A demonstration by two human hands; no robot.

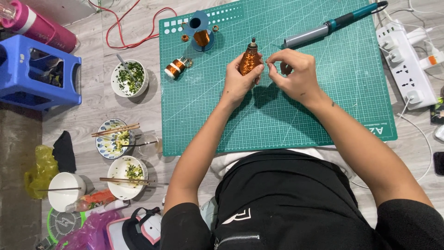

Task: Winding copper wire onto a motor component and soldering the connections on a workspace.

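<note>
Head view: green cutting mat (pixel 296 111) lies under both hands. Soldering iron (pixel 333 24) rests just beyond the grip, blue wire spool (pixel 201 33) off to its left. Left hand (pixel 240 81) clasps a copper-wound coil (pixel 249 61), upright. Right hand (pixel 296 74) pinches something thin just beside it, too small to tell.
</note>
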